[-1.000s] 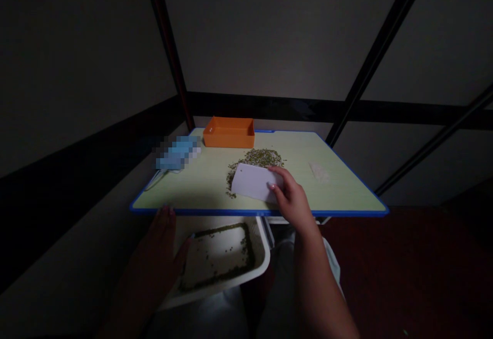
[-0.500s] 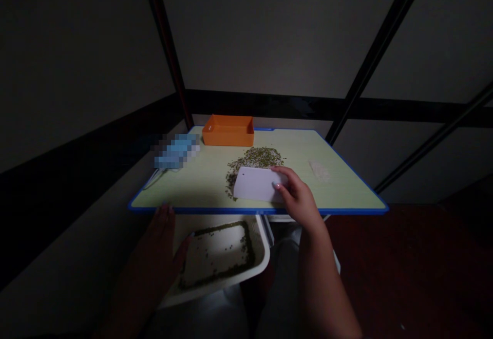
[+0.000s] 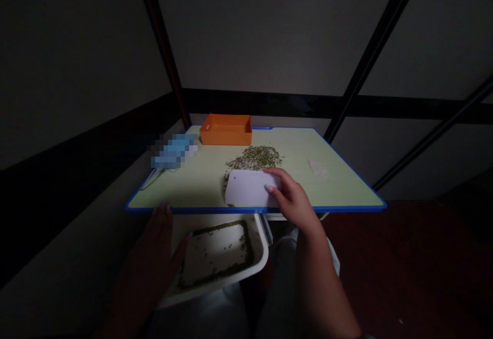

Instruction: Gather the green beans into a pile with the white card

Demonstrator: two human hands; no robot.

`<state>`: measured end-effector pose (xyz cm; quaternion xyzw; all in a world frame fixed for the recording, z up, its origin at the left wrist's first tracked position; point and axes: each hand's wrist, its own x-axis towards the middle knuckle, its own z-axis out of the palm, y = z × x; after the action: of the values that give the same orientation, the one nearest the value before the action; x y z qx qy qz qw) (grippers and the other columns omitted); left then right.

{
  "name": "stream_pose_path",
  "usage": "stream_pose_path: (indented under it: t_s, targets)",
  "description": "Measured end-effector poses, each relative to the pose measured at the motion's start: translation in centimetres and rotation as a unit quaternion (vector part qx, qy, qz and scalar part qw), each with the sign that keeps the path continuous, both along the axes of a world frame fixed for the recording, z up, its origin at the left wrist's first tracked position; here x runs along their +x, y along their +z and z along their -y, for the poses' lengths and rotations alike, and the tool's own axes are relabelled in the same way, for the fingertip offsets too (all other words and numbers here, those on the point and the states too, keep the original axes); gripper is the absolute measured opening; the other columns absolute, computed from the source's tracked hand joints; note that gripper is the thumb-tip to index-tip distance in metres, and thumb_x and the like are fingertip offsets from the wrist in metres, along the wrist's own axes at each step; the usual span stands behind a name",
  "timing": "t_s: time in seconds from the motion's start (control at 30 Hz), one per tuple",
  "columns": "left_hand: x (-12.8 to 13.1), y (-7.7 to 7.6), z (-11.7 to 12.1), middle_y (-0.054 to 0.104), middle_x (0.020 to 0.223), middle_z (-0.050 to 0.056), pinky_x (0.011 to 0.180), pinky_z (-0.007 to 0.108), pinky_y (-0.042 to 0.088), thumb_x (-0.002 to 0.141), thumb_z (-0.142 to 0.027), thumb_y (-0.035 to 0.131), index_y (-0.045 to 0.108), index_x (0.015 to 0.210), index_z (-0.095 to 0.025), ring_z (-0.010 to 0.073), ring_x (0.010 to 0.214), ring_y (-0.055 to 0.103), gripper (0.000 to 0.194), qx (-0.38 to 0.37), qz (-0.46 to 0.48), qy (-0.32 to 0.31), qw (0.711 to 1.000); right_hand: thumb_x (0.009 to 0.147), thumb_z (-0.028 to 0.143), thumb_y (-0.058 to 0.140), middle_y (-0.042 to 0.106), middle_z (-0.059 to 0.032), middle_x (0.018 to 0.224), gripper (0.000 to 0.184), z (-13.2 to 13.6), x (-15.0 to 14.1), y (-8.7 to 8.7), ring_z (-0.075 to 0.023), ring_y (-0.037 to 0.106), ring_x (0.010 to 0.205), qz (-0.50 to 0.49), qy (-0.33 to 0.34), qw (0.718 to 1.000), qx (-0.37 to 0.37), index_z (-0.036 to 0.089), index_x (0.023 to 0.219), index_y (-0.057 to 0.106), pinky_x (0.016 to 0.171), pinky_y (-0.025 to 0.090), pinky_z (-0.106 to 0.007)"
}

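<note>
My right hand point(image 3: 289, 193) is closed on the right end of a white plastic scraper point(image 3: 246, 187), thumb on its near face and fingers along its top edge. The scraper leans against the board close to its front edge. Small green granules point(image 3: 260, 157) lie spread just behind it, and some are partly hidden by it. My left hand point(image 3: 159, 239) is in dim light at the left of a white tub point(image 3: 263, 264). Its fingers are stretched toward the board's front edge, with the thumb apart over the tub. More green granules line the tub's bottom edges.
A pale green board point(image 3: 200, 177) with a blue rim extends above the tub. At its back left stands an orange box point(image 3: 227, 133). A blurred blue item point(image 3: 174, 151) with a white cord is on the left. Pale grains point(image 3: 318, 168) lie to the right.
My right hand has drawn the scraper slightly left and toward the board's front edge. The left hand has stayed nearly in place.
</note>
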<state>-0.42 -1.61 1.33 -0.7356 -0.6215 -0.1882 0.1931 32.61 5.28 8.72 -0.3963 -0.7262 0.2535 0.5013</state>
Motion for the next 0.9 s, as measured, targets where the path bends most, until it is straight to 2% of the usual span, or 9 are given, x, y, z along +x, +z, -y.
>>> stream_pose_path:
  t_s: [0.13, 0.47, 0.57, 0.7, 0.9]
  targets:
    - [-0.03, -0.04, 0.07, 0.041, 0.154, 0.023, 0.115, 0.049, 0.039, 0.090, -0.061, 0.024, 0.035, 0.146, -0.002, 0.0317, 0.147, 0.034, 0.082, -0.012, 0.011, 0.008, 1.000, 0.092, 0.019, 0.053, 0.062, -0.0068, 0.135, 0.038, 0.25, -0.26, 0.22, -0.0220, 0.062, 0.115, 0.011, 0.003, 1.000, -0.009, 0.027, 0.129, 0.056, 0.094, 0.051, -0.036]
    - [-0.17, -0.28, 0.06, 0.039, 0.155, 0.023, 0.115, 0.049, 0.038, 0.090, -0.062, 0.021, 0.033, 0.147, -0.003, 0.0316, 0.146, 0.036, 0.083, -0.008, 0.013, 0.016, 1.000, 0.092, 0.020, 0.053, 0.063, -0.0065, 0.133, 0.036, -0.17, 0.64, -0.25, -0.0221, 0.061, 0.117, 0.007, -0.012, 1.000, -0.009, 0.027, 0.127, 0.057, 0.094, 0.051, -0.037]
    - [-0.08, -0.11, 0.14, 0.040, 0.154, 0.024, 0.115, 0.047, 0.039, 0.090, -0.063, 0.022, 0.035, 0.145, -0.001, 0.0317, 0.146, 0.036, 0.084, -0.007, 0.009, 0.013, 1.000, 0.092, 0.019, 0.053, 0.063, -0.0063, 0.132, 0.036, -0.11, 0.65, -0.21, -0.0218, 0.061, 0.116, 0.003, -0.005, 1.000, -0.007, 0.027, 0.127, 0.057, 0.095, 0.050, -0.037]
    - [0.10, 0.15, 0.19, 0.041, 0.153, 0.026, 0.114, 0.047, 0.039, 0.090, -0.062, 0.021, 0.036, 0.143, 0.001, 0.0322, 0.146, 0.036, 0.084, -0.003, 0.007, 0.007, 1.000, 0.092, 0.019, 0.053, 0.064, -0.0064, 0.132, 0.037, 0.13, 0.52, 0.02, -0.0212, 0.064, 0.107, 0.015, -0.001, 1.000, -0.010, 0.027, 0.128, 0.056, 0.088, 0.052, -0.035]
    - [-0.05, -0.08, 0.03, 0.042, 0.153, 0.024, 0.114, 0.050, 0.039, 0.089, -0.062, 0.021, 0.036, 0.145, -0.002, 0.0323, 0.145, 0.038, 0.083, -0.016, 0.016, 0.018, 1.000, 0.092, 0.019, 0.053, 0.063, -0.0061, 0.133, 0.037, 0.57, 0.22, 0.42, -0.0220, 0.063, 0.112, 0.020, 0.004, 1.000, -0.003, 0.027, 0.128, 0.057, 0.091, 0.052, -0.036]
